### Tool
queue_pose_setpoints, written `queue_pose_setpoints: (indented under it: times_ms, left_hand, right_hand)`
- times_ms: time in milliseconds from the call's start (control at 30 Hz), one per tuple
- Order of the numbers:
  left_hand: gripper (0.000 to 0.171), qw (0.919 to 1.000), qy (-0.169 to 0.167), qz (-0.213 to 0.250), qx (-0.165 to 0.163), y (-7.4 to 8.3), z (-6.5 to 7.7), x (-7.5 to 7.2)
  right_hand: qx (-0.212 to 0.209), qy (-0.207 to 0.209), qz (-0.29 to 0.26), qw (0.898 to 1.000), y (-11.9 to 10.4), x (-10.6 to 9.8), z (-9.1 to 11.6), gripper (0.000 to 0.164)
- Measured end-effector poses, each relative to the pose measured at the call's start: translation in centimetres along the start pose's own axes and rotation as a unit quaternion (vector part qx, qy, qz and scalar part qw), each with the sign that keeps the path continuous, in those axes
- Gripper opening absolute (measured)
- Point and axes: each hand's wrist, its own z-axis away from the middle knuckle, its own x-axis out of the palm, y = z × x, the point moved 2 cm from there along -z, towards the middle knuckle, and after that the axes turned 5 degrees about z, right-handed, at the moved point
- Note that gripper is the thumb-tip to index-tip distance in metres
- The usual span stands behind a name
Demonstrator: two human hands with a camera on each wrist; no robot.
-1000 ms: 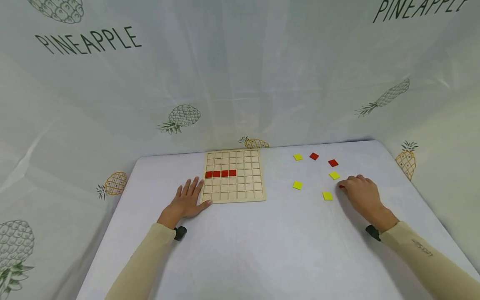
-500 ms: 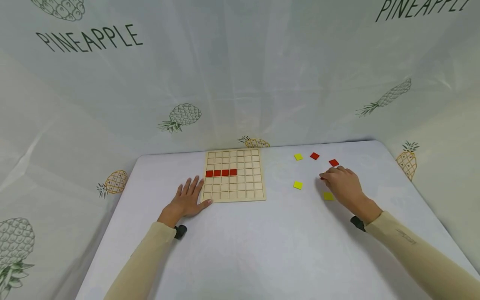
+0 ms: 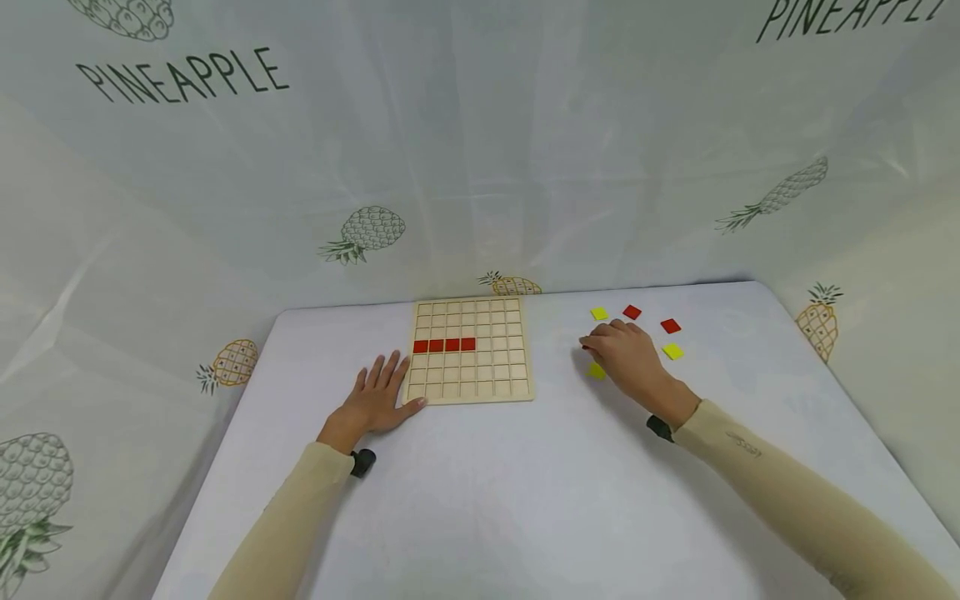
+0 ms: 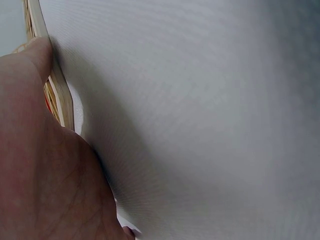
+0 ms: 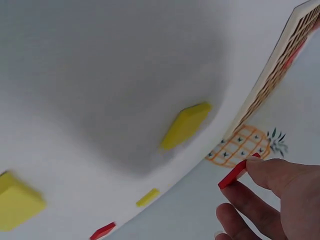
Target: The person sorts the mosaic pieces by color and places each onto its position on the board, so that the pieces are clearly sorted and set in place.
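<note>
A wooden grid board lies on the white table, with several red tiles side by side in one row from its left edge. My left hand rests spread at the board's left front corner, thumb and fingertips at its edge. In the left wrist view the thumb lies against the board's side. My right hand is right of the board, above the table. It pinches a red square tile between thumb and fingers. Under that hand a yellow tile is partly covered.
Right of the board lie loose tiles: a yellow tile and a red tile at the back, another red tile, and a yellow tile farther right. A pineapple-printed curtain hangs behind the table.
My right hand has moved left toward the board, carrying the red tile from the right side of the loose tiles. The left hand has stayed in place.
</note>
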Motion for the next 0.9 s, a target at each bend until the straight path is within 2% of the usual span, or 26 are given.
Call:
queue_pose_setpoints:
  times_ms: [167,433,733,900]
  left_hand:
    - [0.096,1.0,0.004,0.001,-0.001,-0.4,-0.5,0.3]
    - [0.097,0.9999,0.007,-0.008,-0.003,-0.7,-0.8,0.5]
    - [0.095,1.0,-0.003,-0.007,-0.005,0.0,-0.2,0.2]
    - [0.094,0.9999,-0.007,-0.003,-0.009,0.5,0.3,-0.3]
  right_hand:
    - [-0.011,0.001,0.001,1.0,-1.9,0.4,-1.6,0.027]
    - [-0.043,0.027,-0.01,0.999,-4.8,1.3,-3.8,0.023]
    - [-0.069,0.042,-0.023,0.996,-7.6,2.4,-6.4,0.015]
    - [-0.085,0.038,-0.035,0.995,-8.9,3.1,-7.7,0.013]
